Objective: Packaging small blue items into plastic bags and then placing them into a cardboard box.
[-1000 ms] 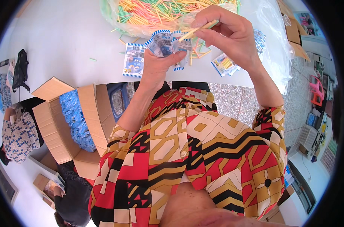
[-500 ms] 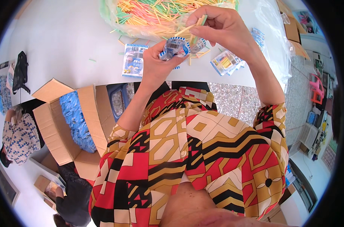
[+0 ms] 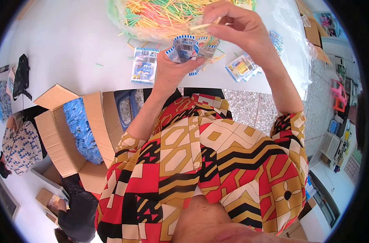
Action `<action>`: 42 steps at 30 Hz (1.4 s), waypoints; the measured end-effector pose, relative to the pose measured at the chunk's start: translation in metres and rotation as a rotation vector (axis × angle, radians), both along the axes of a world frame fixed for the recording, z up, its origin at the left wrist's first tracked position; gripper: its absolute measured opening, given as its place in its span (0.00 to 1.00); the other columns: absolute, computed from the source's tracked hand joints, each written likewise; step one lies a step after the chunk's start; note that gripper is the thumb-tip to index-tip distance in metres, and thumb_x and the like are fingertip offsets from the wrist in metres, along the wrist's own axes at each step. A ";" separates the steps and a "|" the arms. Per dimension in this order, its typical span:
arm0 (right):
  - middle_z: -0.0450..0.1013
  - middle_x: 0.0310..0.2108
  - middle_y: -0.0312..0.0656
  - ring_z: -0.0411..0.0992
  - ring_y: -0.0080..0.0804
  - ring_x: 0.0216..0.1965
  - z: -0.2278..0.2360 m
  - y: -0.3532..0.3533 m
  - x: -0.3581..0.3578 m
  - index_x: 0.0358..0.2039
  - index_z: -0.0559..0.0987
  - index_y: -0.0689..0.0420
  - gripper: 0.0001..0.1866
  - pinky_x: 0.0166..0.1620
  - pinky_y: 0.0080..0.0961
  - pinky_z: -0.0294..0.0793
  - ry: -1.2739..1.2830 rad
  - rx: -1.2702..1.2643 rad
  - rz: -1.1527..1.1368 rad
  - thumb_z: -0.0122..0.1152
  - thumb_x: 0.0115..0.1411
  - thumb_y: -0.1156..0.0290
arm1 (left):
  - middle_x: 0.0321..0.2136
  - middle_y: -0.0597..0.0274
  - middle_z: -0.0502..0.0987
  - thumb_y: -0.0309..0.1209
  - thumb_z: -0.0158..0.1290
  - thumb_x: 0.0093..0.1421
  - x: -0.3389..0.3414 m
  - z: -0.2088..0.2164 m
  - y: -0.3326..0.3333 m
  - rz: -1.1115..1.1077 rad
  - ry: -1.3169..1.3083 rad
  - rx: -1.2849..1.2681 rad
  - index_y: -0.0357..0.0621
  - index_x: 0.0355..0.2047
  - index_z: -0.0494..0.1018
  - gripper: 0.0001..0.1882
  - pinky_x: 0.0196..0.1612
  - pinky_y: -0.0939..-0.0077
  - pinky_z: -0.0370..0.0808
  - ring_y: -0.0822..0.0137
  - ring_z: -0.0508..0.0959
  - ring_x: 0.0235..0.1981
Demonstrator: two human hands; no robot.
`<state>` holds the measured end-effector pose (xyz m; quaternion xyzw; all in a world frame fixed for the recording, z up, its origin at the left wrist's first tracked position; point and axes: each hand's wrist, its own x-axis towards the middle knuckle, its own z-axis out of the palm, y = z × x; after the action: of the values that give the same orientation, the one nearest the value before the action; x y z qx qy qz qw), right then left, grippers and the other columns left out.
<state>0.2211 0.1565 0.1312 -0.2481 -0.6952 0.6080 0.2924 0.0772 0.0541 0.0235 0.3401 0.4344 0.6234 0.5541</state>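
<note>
Just bodyward of the right hand [image 3: 243, 29], its grip pinched on a pale stick [image 3: 200, 26] lying crosswise, the left hand [image 3: 174, 69] clasped an open-mouthed packet [image 3: 186, 46].

Glossy, crinkled plastic packet [image 3: 186, 49]

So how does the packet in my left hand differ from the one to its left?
The held packet bends and gapes open in your left hand; the other packet lies flat. The held packet is raised; the other packet rests on the table. Both have blue-and-white striped edges.
</note>
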 end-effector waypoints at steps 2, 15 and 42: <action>0.71 0.27 0.28 0.63 0.13 0.24 0.008 0.003 0.005 0.32 0.78 0.57 0.05 0.26 0.11 0.58 -0.021 0.050 -0.050 0.62 0.53 0.77 | 0.26 0.71 0.77 0.21 0.60 0.48 -0.006 -0.007 -0.002 0.018 0.039 0.008 0.38 0.32 0.77 0.09 0.30 0.86 0.70 0.83 0.72 0.26; 0.68 0.27 0.42 0.71 0.40 0.29 0.012 0.010 -0.001 0.31 0.74 0.60 0.07 0.31 0.31 0.72 -0.170 1.294 0.214 0.56 0.49 0.78 | 0.24 0.71 0.77 0.21 0.59 0.48 -0.010 -0.007 -0.002 0.042 0.232 0.033 0.39 0.33 0.77 0.09 0.27 0.88 0.69 0.84 0.71 0.24; 0.68 0.40 0.40 0.74 0.44 0.34 -0.128 -0.037 0.038 0.43 0.72 0.54 0.23 0.33 0.38 0.73 -0.952 0.667 -0.161 0.64 0.50 0.56 | 0.30 0.63 0.78 0.19 0.62 0.46 -0.033 -0.003 -0.004 0.210 0.085 0.076 0.34 0.36 0.75 0.14 0.37 0.81 0.74 0.75 0.77 0.30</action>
<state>0.2588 0.1194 0.0029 -0.4405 -0.8827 0.1540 0.0556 0.0443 0.0500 0.0202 0.3396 0.4670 0.6789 0.4536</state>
